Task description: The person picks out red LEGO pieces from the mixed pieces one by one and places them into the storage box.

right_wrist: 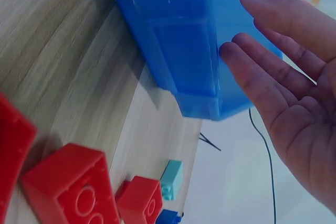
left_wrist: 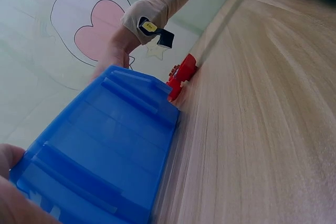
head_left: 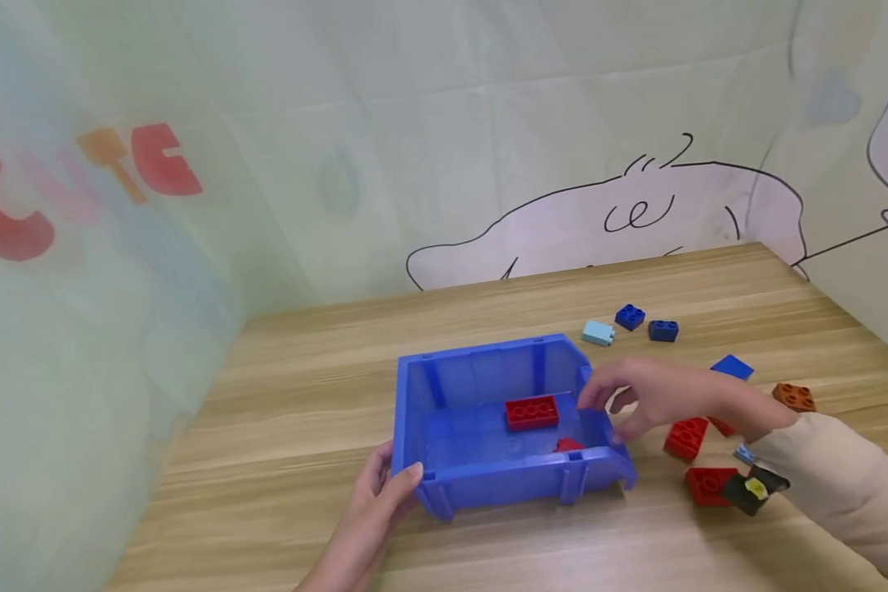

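At the near left, we find the left hand (head_left: 376,500), its grip clasping the near left corner of a blue bin (head_left: 499,490), with the thumb over the rim. The bin stands on the wood-patterned tabletop (head_left: 266,460). To its right, we note a red brick (head_left: 703,485) partly covered by a dark device with a yellow mark (head_left: 756,490) at the right wrist; farther off lie a small light blue piece (head_left: 744,454) and a second red brick (head_left: 685,439). Within the bin, we see a red piece (head_left: 568,445) half hidden by the near wall and, beyond it, a red block (head_left: 531,414) with its hollow side showing. Over the bin's right end hangs the right hand (head_left: 654,396), its grip slack, thumb and fingers parted; we cannot tell whether it touches the rim. Farther right lie an orange-brown brick (head_left: 794,397) and a flat blue piece (head_left: 733,367). Beyond the bin, we distinguish a pale blue brick (head_left: 598,332) and two dark blue bricks (head_left: 663,330), backed by a printed wall covering (head_left: 562,123).
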`<state>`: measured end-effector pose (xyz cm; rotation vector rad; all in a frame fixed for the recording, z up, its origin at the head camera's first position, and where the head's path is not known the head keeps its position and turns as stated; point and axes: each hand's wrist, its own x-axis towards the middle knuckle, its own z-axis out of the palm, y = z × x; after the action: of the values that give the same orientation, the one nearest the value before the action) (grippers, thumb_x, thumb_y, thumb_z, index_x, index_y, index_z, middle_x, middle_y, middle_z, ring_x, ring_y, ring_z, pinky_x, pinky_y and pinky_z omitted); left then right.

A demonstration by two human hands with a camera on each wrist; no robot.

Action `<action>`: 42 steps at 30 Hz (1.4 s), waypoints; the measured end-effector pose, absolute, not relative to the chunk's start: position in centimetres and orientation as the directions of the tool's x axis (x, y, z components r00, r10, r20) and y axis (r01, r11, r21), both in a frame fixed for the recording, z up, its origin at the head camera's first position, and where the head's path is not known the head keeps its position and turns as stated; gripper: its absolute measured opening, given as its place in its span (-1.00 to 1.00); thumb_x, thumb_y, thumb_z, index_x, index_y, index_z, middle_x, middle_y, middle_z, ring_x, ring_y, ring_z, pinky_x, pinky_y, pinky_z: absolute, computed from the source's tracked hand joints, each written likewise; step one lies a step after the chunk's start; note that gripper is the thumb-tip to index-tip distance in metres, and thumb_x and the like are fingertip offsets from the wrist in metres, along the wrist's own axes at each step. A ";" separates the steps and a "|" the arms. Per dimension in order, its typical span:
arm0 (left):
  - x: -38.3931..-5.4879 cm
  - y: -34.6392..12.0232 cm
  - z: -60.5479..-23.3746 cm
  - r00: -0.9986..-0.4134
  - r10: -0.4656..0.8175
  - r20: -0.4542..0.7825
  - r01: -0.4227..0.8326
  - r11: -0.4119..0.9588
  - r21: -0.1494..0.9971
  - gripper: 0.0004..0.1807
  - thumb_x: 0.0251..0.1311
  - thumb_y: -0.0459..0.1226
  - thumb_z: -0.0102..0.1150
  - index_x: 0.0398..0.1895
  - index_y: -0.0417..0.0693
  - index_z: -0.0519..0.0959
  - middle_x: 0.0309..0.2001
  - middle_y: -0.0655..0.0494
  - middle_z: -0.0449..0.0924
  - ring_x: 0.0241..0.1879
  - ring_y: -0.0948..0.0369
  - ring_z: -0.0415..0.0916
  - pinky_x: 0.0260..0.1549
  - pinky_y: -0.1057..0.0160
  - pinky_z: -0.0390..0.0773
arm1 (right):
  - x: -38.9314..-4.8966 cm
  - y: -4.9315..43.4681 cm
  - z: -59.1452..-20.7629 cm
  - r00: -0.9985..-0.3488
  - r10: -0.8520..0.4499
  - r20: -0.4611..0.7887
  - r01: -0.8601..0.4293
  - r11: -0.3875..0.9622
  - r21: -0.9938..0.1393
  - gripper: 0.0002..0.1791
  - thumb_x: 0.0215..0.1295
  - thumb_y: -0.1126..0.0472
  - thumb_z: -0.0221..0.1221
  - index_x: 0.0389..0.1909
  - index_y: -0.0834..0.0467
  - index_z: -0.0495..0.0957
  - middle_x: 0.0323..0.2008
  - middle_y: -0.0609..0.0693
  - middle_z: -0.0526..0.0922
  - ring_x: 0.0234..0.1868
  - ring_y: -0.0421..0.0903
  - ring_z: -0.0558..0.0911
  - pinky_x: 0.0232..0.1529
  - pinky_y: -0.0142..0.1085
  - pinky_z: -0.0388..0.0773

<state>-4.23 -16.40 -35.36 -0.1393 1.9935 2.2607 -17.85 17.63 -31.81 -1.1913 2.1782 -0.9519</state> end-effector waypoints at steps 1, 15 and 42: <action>-4.2 -16.4 -35.4 -0.988 0.032 -0.151 -0.154 -0.123 0.980 -0.37 0.22 -0.27 0.04 0.26 -0.36 0.07 0.14 -0.21 0.33 0.06 0.14 0.40 0.03 0.28 0.44 | -17.9 17.8 -31.9 -0.516 -0.854 -0.075 -0.528 0.385 -0.757 -0.60 0.06 0.25 0.32 -0.04 0.21 0.53 -0.04 0.09 0.55 -0.04 0.00 0.55 -0.08 -0.28 0.57; -4.1 -16.4 -35.4 -0.987 0.037 -0.156 -0.159 -0.123 0.980 -0.38 0.23 -0.28 0.02 0.27 -0.36 0.05 0.16 -0.23 0.31 0.08 0.14 0.39 0.05 0.28 0.43 | -17.3 20.9 -31.8 -0.622 -0.780 -0.067 -0.467 0.439 -0.768 -0.56 0.06 0.22 0.33 0.00 0.16 0.51 -0.03 0.11 0.54 -0.02 0.09 0.53 -0.08 -0.23 0.57; -4.2 -16.4 -35.3 -0.989 0.041 -0.141 -0.145 -0.116 0.983 -0.37 0.24 -0.26 0.02 0.27 -0.37 0.04 0.17 -0.26 0.28 0.10 0.11 0.38 0.08 0.26 0.43 | -16.7 27.2 -34.9 -0.761 -0.634 -0.135 -0.317 0.546 -0.776 -0.43 0.02 0.14 0.36 0.04 0.29 0.44 -0.01 0.23 0.50 -0.04 0.07 0.55 -0.17 -0.38 0.58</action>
<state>-4.15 -16.35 -35.35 -0.1178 2.0009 2.2547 -16.72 27.22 -34.93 -0.7754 2.3835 -1.0787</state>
